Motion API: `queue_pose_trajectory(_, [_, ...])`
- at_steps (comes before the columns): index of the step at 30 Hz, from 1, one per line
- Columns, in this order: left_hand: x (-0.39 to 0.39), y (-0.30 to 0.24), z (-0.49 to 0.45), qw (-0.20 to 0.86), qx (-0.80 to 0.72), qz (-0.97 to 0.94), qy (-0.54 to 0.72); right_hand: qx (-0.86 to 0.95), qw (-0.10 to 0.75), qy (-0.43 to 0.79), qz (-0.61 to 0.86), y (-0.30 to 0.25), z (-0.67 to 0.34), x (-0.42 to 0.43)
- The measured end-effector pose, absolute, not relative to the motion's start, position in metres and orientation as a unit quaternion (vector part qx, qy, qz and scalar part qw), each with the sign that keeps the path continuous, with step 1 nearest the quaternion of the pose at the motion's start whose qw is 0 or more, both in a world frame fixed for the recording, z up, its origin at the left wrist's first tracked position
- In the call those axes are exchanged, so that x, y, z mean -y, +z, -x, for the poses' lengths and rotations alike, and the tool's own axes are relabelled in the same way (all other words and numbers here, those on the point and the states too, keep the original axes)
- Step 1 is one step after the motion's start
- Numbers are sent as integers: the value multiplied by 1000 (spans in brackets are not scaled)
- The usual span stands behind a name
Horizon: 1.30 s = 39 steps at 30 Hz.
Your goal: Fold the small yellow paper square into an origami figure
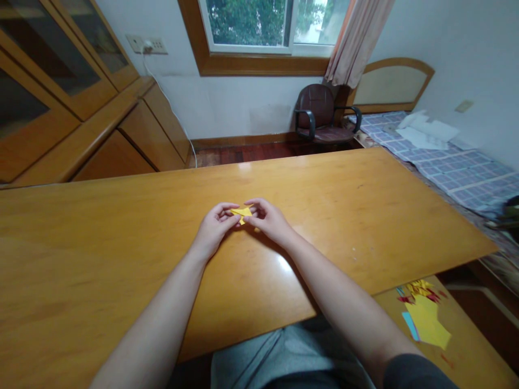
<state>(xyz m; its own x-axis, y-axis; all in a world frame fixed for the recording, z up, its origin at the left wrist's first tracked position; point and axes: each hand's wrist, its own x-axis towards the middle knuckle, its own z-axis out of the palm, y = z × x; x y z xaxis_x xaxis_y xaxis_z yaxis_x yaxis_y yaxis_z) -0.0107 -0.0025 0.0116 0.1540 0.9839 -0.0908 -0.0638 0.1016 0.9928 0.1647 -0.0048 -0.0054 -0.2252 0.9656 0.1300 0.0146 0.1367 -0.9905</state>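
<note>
A small piece of folded yellow paper (242, 213) is held just above the wooden table (121, 237), between my two hands. My left hand (217, 224) pinches its left side with thumb and fingers. On the other side, my right hand (268, 219) grips the right part, thumb on the near face. The paper has a slanting crease and pointed corners, and a small tip points down between my thumbs. My fingertips behind the paper are partly hidden.
Right of my lap, a lower surface (478, 351) bears yellow paper sheets (427, 321), a light blue piece (410, 326) and a pile of yellow and red folded bits (419, 289). A brown armchair (318, 111) stands beyond the table; a cabinet (93, 108) is at left, a bed (454, 162) at right.
</note>
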Motion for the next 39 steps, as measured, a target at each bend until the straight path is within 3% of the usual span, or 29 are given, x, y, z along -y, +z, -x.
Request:
queue_pose_trajectory(11, [4,9,9,576,-470,-479,467,746,456,224,430,9,-165,11])
queue_pose_trajectory(21, [4,5,9,570,-454,-502,466,828,387,0,406,9,-164,10])
queue_pose_trajectory(28, [4,1,10,584,-426,-492,486,831,384,-47,399,9,-164,10])
queue_pose_trajectory(39, [7,8,7,582,-435,-451,518,842,369,-17,392,6,-165,10])
